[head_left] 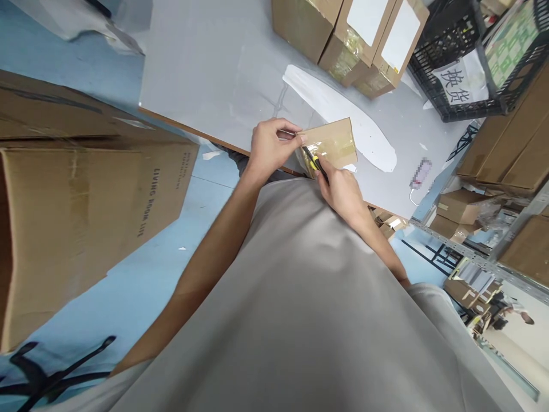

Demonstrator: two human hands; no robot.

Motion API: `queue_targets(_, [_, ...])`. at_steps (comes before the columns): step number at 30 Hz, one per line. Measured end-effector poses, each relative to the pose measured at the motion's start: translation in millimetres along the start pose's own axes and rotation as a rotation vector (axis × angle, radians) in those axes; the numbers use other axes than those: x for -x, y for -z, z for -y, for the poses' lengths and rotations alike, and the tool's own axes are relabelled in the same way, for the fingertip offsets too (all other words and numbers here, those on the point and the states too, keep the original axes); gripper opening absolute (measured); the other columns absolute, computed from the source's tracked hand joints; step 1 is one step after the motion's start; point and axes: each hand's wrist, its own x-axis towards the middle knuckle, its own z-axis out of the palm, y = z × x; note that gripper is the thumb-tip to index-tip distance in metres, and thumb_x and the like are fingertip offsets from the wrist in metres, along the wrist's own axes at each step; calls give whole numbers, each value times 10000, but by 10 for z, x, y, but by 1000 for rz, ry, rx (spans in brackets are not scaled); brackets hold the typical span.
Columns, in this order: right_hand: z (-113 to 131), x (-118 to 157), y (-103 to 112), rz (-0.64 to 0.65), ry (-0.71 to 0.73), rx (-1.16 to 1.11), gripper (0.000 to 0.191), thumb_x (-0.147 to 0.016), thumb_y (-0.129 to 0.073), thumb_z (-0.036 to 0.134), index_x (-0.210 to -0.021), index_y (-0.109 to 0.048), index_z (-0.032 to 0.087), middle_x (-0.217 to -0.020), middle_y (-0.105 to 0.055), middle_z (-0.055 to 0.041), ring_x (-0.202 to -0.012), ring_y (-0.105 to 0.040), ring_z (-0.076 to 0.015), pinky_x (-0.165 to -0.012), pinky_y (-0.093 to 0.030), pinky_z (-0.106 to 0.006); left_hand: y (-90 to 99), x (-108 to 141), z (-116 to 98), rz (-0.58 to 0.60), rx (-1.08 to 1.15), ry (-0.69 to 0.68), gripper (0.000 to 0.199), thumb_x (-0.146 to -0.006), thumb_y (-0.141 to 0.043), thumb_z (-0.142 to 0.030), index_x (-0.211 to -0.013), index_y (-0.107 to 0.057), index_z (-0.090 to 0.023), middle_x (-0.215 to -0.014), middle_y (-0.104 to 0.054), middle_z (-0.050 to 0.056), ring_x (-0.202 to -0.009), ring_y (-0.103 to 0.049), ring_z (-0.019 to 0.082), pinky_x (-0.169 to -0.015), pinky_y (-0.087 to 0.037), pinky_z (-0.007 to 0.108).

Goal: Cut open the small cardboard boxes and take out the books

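A small brown cardboard box [338, 139] with shiny clear tape over it lies at the near edge of the grey table [206, 74]. My left hand [273, 144] pinches the box's left end between thumb and fingers. In my right hand [342, 190] is a black and yellow utility knife [316, 162], its tip against the taped left part of the box. A long white paper piece [343, 117] lies flat just beyond the box.
Taped boxes [330, 34] stand at the table's far side, beside a black crate [454, 68] with a paper sign. A large carton [86, 212] is on the left. Shelves with boxes [461, 207] are on the right; a distant person [514, 309] appears at lower right.
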Motion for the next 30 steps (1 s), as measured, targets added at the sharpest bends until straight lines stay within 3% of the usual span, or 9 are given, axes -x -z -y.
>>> queue_targets(6, [132, 21, 51, 35, -59, 33, 612, -1218, -368, 357, -1801, -403, 173, -1319, -844, -184, -1169, -814, -379, -1096, -577, -497, -4, -18, 30, -6, -17, 7, 236, -881, -894, -406, -998, -798, -225, -1087, -877, 51, -1058, -842, 262, -978, -713, 386])
queue_targets(25, [229, 21, 99, 94, -105, -7, 620, -1209, -304, 328, -1805, -394, 185, -1358, -827, -193, -1236, -796, -369, -1065, -589, -465, 59, -29, -31, 18, 4, 50, 242, -831, -897, -403, -971, -818, -223, -1089, -878, 52, -1064, -829, 256, -978, -703, 371])
queue_targets(30, [394, -40, 127, 145, -155, 53, 646, -1198, -339, 286, -1822, -319, 120, -1323, -815, -231, -1244, -796, -365, -1074, -597, -497, 33, -12, -8, -23, -9, 59, 322, -840, -924, -494, -985, -819, -227, -1100, -879, 52, -1052, -832, 249, -960, -707, 359])
